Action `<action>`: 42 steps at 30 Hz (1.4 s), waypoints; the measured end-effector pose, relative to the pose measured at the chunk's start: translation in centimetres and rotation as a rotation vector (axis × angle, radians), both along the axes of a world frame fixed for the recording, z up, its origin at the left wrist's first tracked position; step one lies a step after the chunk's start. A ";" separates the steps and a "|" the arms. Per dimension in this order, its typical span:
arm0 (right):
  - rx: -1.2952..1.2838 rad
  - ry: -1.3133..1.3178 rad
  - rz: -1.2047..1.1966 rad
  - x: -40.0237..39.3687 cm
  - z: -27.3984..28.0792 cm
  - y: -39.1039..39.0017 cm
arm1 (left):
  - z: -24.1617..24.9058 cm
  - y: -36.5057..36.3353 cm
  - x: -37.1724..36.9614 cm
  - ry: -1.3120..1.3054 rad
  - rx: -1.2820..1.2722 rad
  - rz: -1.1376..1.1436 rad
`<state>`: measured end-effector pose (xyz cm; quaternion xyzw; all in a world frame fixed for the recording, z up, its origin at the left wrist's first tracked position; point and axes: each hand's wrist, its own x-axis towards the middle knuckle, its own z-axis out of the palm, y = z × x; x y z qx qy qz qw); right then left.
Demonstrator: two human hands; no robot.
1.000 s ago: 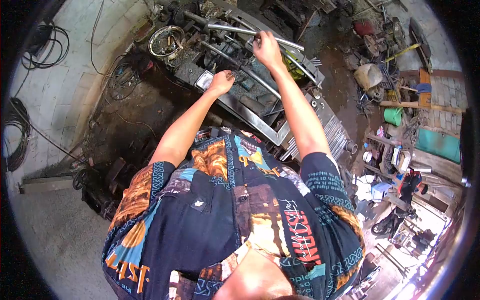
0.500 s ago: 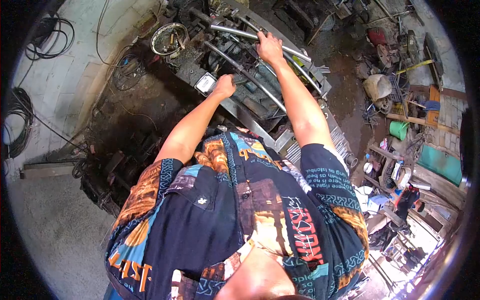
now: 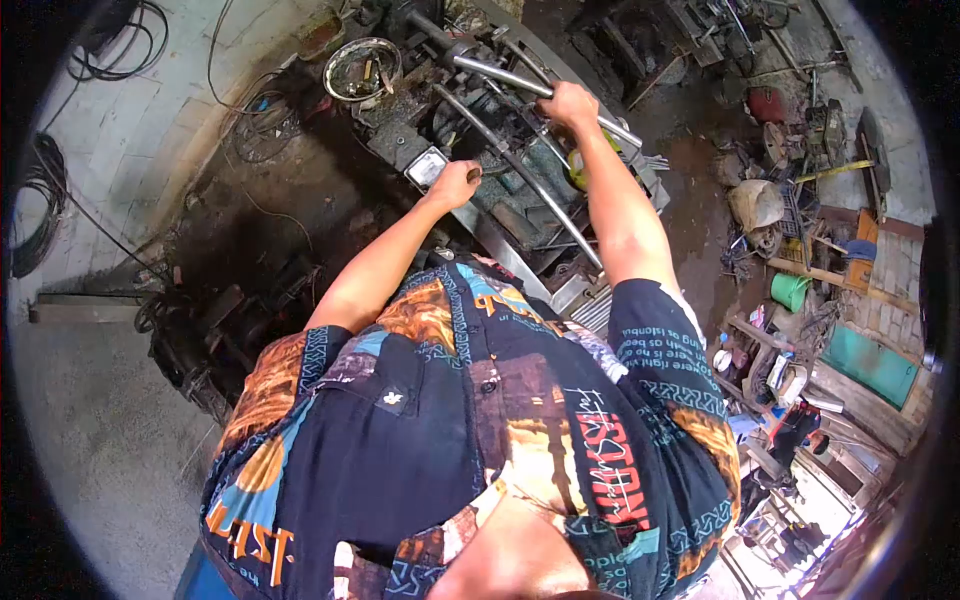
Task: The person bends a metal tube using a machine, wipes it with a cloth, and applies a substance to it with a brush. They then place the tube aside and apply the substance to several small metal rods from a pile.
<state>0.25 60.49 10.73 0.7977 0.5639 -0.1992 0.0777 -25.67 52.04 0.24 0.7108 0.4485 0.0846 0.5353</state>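
Note:
A lathe-like machine with long steel rods lies ahead of me. My right hand [image 3: 572,106] is wrapped round a shiny metal bar [image 3: 500,74] that runs across the machine's top. On the near side my left hand [image 3: 456,185] is closed on a small dark handle, beside a white rectangular plate [image 3: 427,167]. Between the hands a long steel rod [image 3: 530,182] slants down to the right. Something yellow-green [image 3: 577,168] shows partly behind my right wrist.
A round metal pan [image 3: 362,70] with small items stands at the machine's left end. Cables [image 3: 40,205] hang at the far left. On the right are a green bucket [image 3: 789,291], a sack [image 3: 757,207] and piled scrap.
The view has shifted, so the machine sits slightly further right and lower. Both hands keep their holds. The yellow-green thing near my right wrist has come into sight.

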 end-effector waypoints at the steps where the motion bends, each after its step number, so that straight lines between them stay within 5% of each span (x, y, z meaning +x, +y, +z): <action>1: -0.001 0.004 0.003 0.0 0.1 0.1 | -0.1 -0.1 -0.2 -0.041 -0.016 0.000; 5: -0.026 -0.048 0.010 0.5 -0.6 0.2 | 0.6 -0.1 -0.7 -0.053 0.125 -0.038; 42: -0.062 -0.077 -0.051 0.9 0.6 -0.6 | 1.3 -0.7 -0.8 -0.078 0.080 -0.051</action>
